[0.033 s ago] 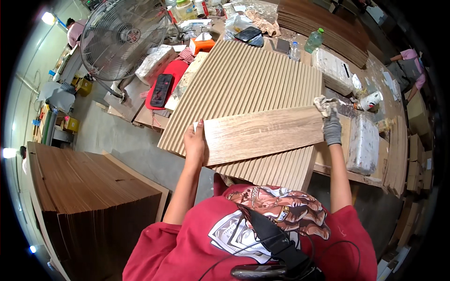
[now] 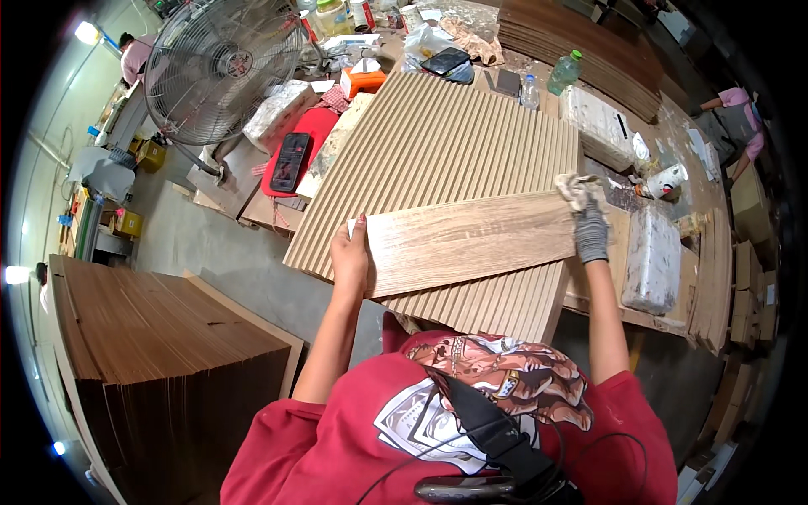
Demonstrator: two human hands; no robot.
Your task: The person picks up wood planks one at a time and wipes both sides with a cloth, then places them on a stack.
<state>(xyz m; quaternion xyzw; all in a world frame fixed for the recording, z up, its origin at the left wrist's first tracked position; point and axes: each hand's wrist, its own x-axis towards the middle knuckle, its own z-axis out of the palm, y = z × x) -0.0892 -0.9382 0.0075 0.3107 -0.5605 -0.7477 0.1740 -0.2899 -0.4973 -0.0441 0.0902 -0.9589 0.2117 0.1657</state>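
Note:
A wood-grain board (image 2: pixel 475 240) lies slantwise across a ribbed wooden panel (image 2: pixel 454 135). At the board's left end, my bare left hand (image 2: pixel 349 252) grips the edge, its thumb on the top face and the other fingers mostly hidden beneath. My right hand (image 2: pixel 592 229), in a grey knit glove, is closed on a crumpled, stained rag (image 2: pixel 579 191) at the far right corner of the board. The rag covers that corner.
A wire fan (image 2: pixel 223 71) and a phone on a red cushion (image 2: pixel 290 164) are at left. Wrapped white blocks (image 2: pixel 652 261) and a green-capped bottle (image 2: pixel 565 73) stand at right. Stacked brown sheets (image 2: pixel 177 324) rise at lower left. Co-workers are farther off.
My right hand and the rag have shifted slightly left, onto the corner of the board. My left hand and the board stay where they were.

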